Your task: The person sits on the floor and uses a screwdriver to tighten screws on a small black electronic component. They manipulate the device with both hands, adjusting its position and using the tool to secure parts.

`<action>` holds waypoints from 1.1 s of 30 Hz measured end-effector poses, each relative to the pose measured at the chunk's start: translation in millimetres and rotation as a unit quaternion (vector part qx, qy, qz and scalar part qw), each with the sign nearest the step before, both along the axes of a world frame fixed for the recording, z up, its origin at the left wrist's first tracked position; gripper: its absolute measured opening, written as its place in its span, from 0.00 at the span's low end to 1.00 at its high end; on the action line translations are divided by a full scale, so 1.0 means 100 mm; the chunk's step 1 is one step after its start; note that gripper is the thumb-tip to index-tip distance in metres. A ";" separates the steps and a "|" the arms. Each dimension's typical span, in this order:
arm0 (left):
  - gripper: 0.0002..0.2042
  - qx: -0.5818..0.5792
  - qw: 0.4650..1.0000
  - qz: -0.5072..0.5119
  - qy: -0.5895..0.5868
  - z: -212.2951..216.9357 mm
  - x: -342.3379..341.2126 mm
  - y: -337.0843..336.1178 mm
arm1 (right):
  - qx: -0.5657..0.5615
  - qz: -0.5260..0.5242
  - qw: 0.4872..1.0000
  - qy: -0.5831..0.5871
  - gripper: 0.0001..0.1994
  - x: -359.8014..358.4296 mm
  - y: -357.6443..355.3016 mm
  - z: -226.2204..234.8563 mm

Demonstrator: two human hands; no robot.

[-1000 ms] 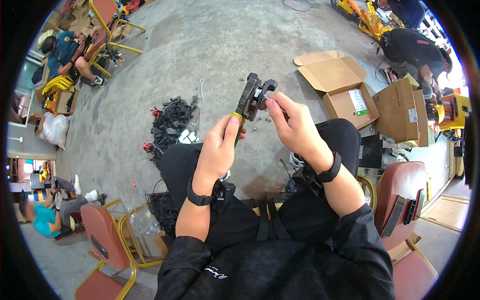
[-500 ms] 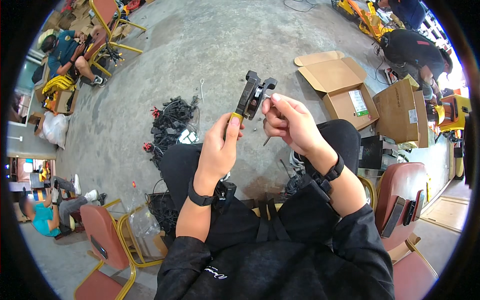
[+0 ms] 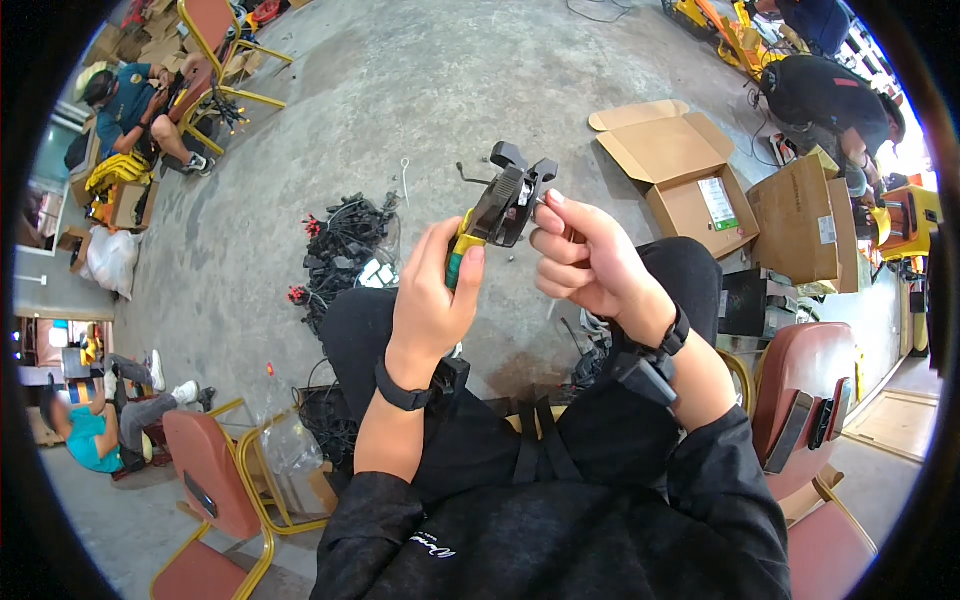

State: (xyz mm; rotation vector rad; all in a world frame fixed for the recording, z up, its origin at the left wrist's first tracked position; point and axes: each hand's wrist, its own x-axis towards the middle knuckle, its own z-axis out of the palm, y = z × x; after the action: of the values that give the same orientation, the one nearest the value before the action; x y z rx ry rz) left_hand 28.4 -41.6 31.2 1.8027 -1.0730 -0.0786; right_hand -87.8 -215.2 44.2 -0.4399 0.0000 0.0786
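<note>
My left hand [image 3: 432, 300] wraps round the yellow and green handle of a black-headed hand tool [image 3: 500, 205], possibly a wire stripper. Its two black jaws point up and away from me, with a bright metal part between them. A thin dark bent rod [image 3: 473, 180] sticks out on the tool's left side. At the right of the jaws my right hand [image 3: 590, 250] is closed, thumb and forefinger pinched around something small and thin, mostly hidden. Its other fingers are curled in.
Tangled black cables [image 3: 345, 250] lie on the floor left of my knees. An open cardboard box [image 3: 690, 170] and a taller carton [image 3: 795, 220] stand at the right. Red chairs [image 3: 210, 470] flank me. Co-workers [image 3: 820, 100] sit or bend at both sides.
The tool has turned in my left hand, so its green handle part and the bent rod at its left now show. The thin rod below my right hand no longer shows.
</note>
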 end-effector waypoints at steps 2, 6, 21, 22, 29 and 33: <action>0.17 -0.011 0.998 -0.015 0.052 -0.04 0.00 0.02 | -0.240 -0.109 0.964 0.028 0.13 0.02 0.04 0.03; 0.18 -0.024 0.959 -0.062 0.276 -0.06 -0.05 0.00 | -0.769 -0.366 0.523 -0.044 0.10 0.05 0.06 0.08; 0.18 -0.043 0.984 -0.045 0.166 -0.09 -0.05 -0.01 | -0.191 -0.112 0.975 -0.018 0.17 0.02 0.10 0.08; 0.17 -0.044 0.985 -0.040 0.161 -0.09 -0.05 -0.01 | -0.175 -0.101 0.979 -0.025 0.16 0.02 0.10 0.07; 0.15 -0.051 0.999 -0.008 0.001 -0.01 -0.03 -0.02 | 0.057 0.015 0.998 0.009 0.15 -0.07 0.04 0.13; 0.15 -0.030 0.998 -0.012 0.055 -0.05 0.01 0.02 | -0.283 -0.149 0.946 0.057 0.11 -0.01 0.10 0.10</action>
State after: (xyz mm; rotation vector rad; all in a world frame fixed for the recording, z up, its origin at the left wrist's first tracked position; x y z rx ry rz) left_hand 29.2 -39.5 26.2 1.7119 -1.0103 -0.1566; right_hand -88.6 -205.6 53.7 -1.0063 0.2068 -0.2022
